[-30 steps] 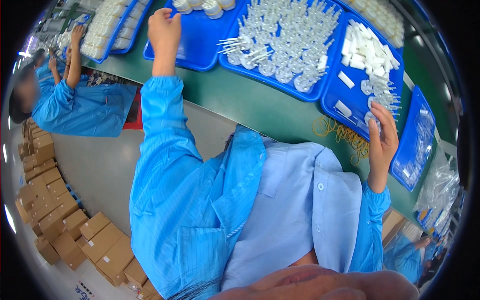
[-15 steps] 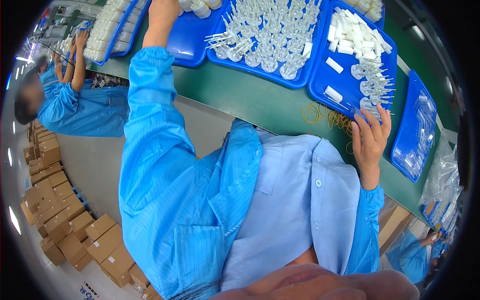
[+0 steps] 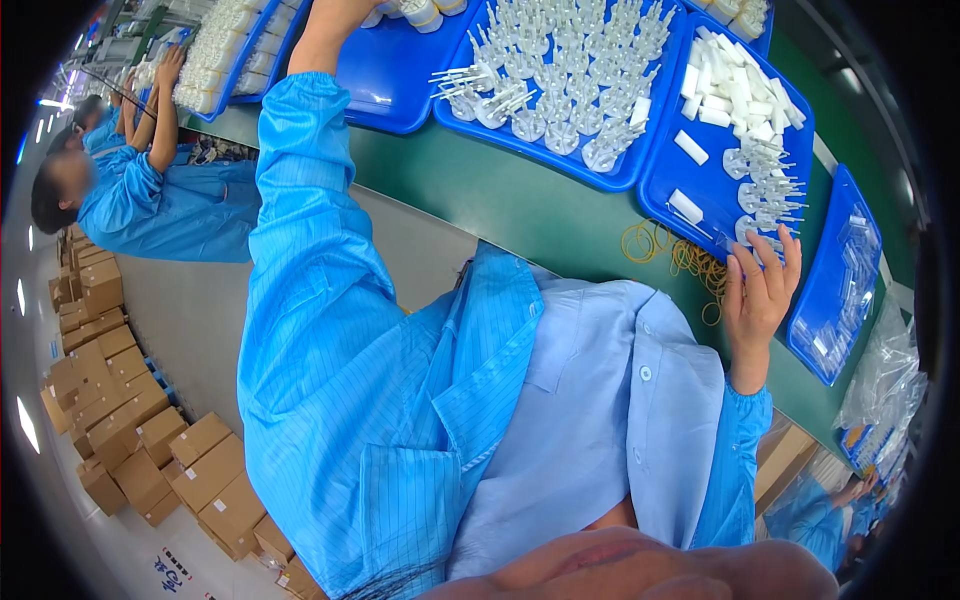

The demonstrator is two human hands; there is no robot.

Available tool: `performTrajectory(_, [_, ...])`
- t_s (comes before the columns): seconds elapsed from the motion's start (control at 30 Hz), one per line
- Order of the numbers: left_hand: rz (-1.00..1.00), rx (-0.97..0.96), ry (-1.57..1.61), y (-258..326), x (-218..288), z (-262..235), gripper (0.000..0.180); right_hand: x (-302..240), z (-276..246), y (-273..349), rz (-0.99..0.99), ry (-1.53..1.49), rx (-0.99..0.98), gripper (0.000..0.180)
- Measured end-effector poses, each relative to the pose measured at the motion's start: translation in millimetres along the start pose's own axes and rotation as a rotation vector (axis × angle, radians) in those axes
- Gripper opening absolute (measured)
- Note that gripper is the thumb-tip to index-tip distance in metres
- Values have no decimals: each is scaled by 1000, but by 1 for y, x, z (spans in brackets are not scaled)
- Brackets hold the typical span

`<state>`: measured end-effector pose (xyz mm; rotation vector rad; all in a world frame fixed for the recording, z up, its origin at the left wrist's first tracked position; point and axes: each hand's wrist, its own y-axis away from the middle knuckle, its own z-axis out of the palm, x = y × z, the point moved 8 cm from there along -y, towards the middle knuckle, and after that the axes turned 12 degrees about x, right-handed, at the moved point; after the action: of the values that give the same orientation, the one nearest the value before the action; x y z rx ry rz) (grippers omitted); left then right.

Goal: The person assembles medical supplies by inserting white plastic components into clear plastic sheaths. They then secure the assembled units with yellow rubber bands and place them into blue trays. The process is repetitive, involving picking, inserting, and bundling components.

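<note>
My left hand (image 3: 328, 38) reaches to the top edge, above a blue tray (image 3: 385, 85) with several pale cylindrical bundles (image 3: 422, 14). Its fingers are cut off by the edge, so what they hold is hidden. At the right, my right hand (image 3: 762, 300) rests with fingers apart at the near rim of another blue tray (image 3: 655, 190). Its fingertips are close to clear round-based parts with thin prongs (image 3: 757, 228) and a small clear piece (image 3: 722, 240). White cylinders (image 3: 745, 90) are heaped farther back in that tray; two lie loose near its left side.
Between these trays stands a blue tray (image 3: 620, 178) full of clear pronged parts. Yellow rubber bands (image 3: 695, 262) lie on the green table (image 3: 480, 190). A tray of clear pieces (image 3: 845, 290) is far right. Co-workers (image 3: 150, 190) sit left; cardboard boxes (image 3: 130, 420) fill the floor.
The trays and table sit slightly farther right in view. My right hand has shifted right and a little lower with them, still by the tray rim. My left hand stays at the top edge.
</note>
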<state>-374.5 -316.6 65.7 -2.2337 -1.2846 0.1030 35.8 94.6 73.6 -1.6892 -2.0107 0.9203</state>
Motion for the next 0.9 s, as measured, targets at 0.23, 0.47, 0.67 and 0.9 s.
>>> performTrajectory(0.23, [29,45,31,-3,-4,-4,25,-4,-2,-7,-5,-6,26,15])
performTrajectory(0.47, [-322,428,224,85,69,-95,16,16,-24,-1,46,34,83,12])
performTrajectory(0.67, [-48,285,174,155,198,-57,26,22,-33,4,69,-65,127,12])
performTrajectory(0.9, [-19,226,-193,157,224,-10,29,15,-35,8,43,-136,154,15])
